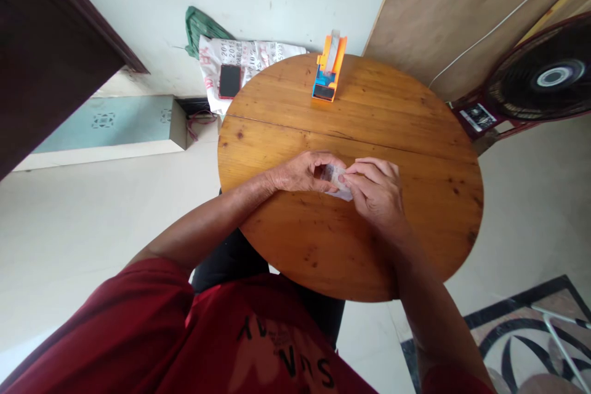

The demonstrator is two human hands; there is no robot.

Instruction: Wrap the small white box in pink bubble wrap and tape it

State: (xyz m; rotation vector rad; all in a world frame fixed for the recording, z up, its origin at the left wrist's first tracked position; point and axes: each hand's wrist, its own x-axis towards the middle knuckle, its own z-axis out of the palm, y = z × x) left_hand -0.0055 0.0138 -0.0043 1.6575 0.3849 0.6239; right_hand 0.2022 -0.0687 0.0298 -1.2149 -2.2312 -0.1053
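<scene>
Between my hands, over the middle of the round table [295,240], is a small whitish, partly see-through wrapped piece [340,189]; its exact kind I cannot make out. My left hand [310,171] curls around its left side, thumb and fingers gripping it. From the right, my right hand [377,189] pinches its edge with thumb and fingertips. Part of the piece is hidden behind the fingers. Farther back on the table stands an orange and blue tape dispenser [330,71] with a roll of clear tape, touched by neither hand.
Beyond the table's far left edge, a dark phone [229,81] lies on a printed white sack [258,55]. A green bag [203,28] rests against the wall. A fan [545,77] stands at the right. A pale blue box [111,126] is on the floor at left.
</scene>
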